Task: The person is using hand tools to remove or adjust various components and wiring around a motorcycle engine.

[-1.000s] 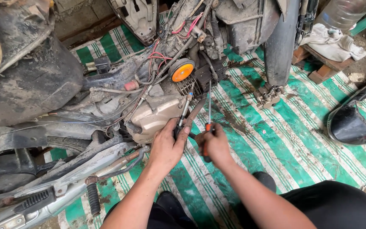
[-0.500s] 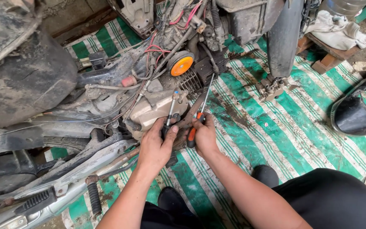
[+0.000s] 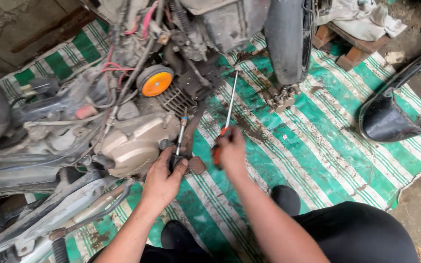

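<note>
Green-and-white striped tarp covers the ground beneath a grimy, stripped motorcycle engine. Just right of its casing, the left hand grips a short metal-shafted tool upright; beside it, the right hand clasps a long orange-handled screwdriver pointing away. Both tools appear readied, neither yet seated on a fastener.

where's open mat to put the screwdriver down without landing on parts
Bare striped mat lies between the tyre, the black fairing and the person's knee. It is crowded left of the right hand, around the engine case and left hand.
</note>
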